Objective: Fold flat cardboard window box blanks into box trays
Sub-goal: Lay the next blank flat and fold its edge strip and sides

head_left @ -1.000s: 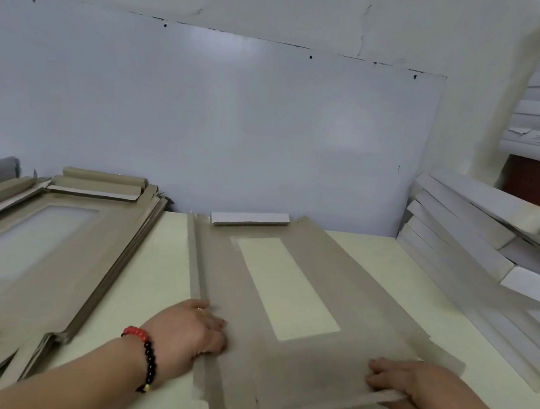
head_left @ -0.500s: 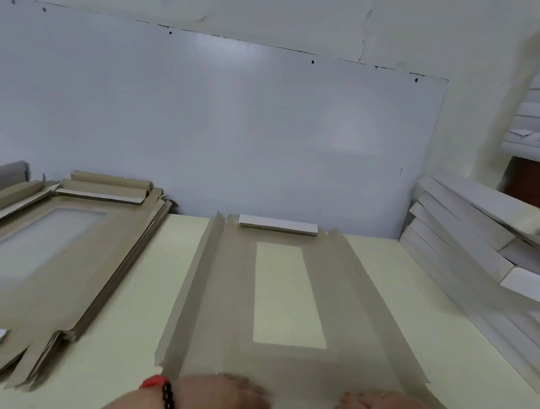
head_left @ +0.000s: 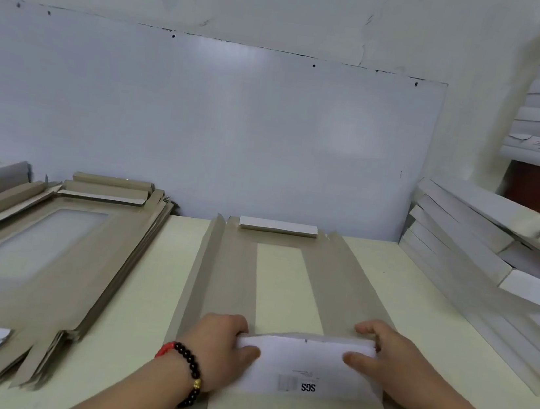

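A stack of flat brown cardboard window blanks (head_left: 49, 254) lies at the left of the pale tabletop (head_left: 152, 309); the left hand (head_left: 221, 345) pinches the near white flap (head_left: 305, 367) of the single brown cardboard window blank (head_left: 228, 277) lying mid-tabletop; the right hand (head_left: 386, 357) pinches that flap's other end, fingers curled over its fold; white folded boxes (head_left: 480, 266) lean at right

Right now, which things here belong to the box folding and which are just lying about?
In use: flat brown cardboard window blank, its white end flap, left hand, right hand.
Lying about: stack of brown blanks, white folded boxes, pale table.
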Tool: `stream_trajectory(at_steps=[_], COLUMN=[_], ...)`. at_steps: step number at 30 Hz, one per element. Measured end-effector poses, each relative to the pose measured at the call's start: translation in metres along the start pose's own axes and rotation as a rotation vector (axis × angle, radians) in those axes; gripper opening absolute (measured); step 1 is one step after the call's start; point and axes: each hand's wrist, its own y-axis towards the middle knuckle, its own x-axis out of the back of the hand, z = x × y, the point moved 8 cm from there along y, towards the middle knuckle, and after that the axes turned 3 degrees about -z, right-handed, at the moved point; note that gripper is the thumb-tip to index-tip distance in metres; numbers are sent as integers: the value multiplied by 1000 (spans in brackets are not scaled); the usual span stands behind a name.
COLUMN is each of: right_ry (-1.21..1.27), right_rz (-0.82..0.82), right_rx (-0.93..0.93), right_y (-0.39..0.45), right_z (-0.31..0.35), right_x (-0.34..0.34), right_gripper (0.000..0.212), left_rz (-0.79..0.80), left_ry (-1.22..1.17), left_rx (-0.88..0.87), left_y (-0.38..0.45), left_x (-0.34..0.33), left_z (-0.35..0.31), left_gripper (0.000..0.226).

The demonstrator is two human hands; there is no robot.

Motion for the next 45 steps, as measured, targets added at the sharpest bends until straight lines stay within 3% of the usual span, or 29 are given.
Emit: stream_trajectory(at_steps=[4, 6, 8, 12, 13, 18, 20, 24, 26, 30, 32, 33, 36, 37, 39, 42, 44, 45], right_ry=[-339, -531, -520, -599, -664, -861, -865, -899, -917, -756, -529, -466, -362, -316, -321, -589, -659, -661], right_rz=[-187, -319, -413, -309, -266, -146, -107, -94, -87, -58, -117, -45, -30, -34, -30, -2, -175, -244], right_rx=[8, 134, 329, 614, 663, 752, 729, 542, 462, 315, 235, 128, 134, 149, 196, 292, 470, 542], right_y=[1, -10, -26, -48, -51, -61, -64, -59, -57, -50, -45, -42, -28, -26, -23, -35, -47, -56], right_z=[19, 49, 81, 100, 96, 69, 56, 31, 21, 18, 17, 12, 18, 21, 23, 34, 52, 62], right_x=[-24, -40, -56, -81, -85, -92, -83, -48, -38, -32, -25, -28, -27, -23, -23, -27, -27, -27], right_gripper=[71, 64, 59, 54, 55, 68, 69, 67, 66, 97, 76, 70, 78, 78, 73, 57, 26, 29], left_rz=[-157, -189, -147, -73, 10, 63, 229, 352, 291, 160, 116, 79, -20, -37, -68, -118, -157, -191], left_ry=[297, 372, 388, 414, 459, 690, 687, 714, 702, 648, 573, 504, 269, 213, 201, 325, 409, 395], left_rx=[10, -64, -150, -312, -336, -404, -351, -233, -147, 20, 64, 65, 56, 55, 8, -130, -244, -315], left_y=[1, 1, 1, -18, -26, -44, -46, -42, -39, -36, -34, -32, -25, -23, -23, -30, -36, -42], left_x=[-17, -29, -45, -55, -62, -71, -68, -69, -62, -37, -27, -23, -11, -7, -3, -2, -2, -2], left_z=[-5, -24, -40, -53, -51, -35, -31, -9, 9, 27, 27, 26, 20, 17, 8, -9, -24, -32], left_gripper=[57, 65, 65, 66, 67, 74, 92, 88, 88, 84, 82, 85, 101, 99, 73, 33, 23, 24])
